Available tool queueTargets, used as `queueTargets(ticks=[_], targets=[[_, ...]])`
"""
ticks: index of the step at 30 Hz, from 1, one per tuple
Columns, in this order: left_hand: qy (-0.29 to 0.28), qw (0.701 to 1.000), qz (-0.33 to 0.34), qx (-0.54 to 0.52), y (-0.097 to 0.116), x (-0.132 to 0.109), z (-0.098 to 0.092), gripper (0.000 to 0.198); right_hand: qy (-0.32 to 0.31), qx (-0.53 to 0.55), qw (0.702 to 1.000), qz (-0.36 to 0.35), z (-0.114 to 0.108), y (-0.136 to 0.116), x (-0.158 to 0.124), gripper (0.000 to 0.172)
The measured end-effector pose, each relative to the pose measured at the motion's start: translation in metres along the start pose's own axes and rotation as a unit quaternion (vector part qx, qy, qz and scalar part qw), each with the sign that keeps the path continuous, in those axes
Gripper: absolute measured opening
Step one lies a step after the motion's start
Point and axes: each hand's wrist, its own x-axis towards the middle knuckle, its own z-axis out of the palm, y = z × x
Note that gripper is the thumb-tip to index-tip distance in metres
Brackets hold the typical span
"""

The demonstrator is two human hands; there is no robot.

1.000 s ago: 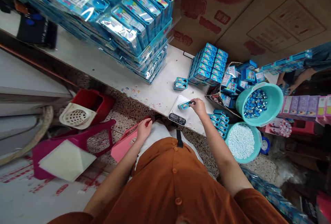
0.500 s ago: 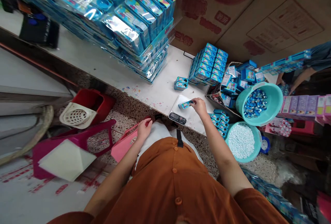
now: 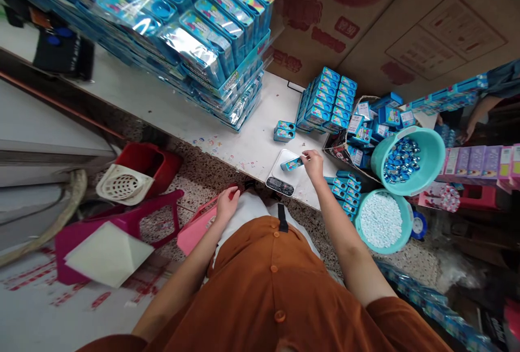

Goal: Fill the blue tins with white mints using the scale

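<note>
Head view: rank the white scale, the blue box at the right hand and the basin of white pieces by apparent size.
Largest to smallest:
1. Basin of white pieces
2. White scale
3. Blue box

smooth plastic scale [image 3: 288,177], matt cardboard carton [image 3: 363,38]

My right hand [image 3: 313,165] hides one end of the small blue box [image 3: 291,164] on the scale [image 3: 288,175], whose panel [image 3: 280,186] is too small to read. The top edge crops the wrapped stack [image 3: 203,43]; the right edge, a co-worker's sleeve [image 3: 505,80].
</note>
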Motion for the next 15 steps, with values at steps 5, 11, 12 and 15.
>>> queueTargets(ticks=[5, 11, 12, 15], targets=[[-0.005, 1.0, -0.01, -0.012, -0.003, 0.003, -0.002, 0.036, -0.001, -0.007, 1.0, 0.01, 0.005, 0.002, 0.0, 0.017], [-0.009, 1.0, 0.018, 0.015, 0.007, 0.007, -0.01, 0.032, 0.018, -0.011, 1.0, 0.003, 0.006, -0.001, -0.002, 0.022], [-0.01, 0.999, 0.041, 0.03, 0.014, 0.009, -0.011, 0.031, 0.025, -0.01, 1.0, 0.004, 0.004, -0.001, -0.004, 0.023], [-0.037, 0.987, 0.143, 0.068, 0.052, 0.022, -0.01, 0.029, 0.057, 0.004, 0.998, 0.023, -0.001, -0.001, -0.013, 0.026]])
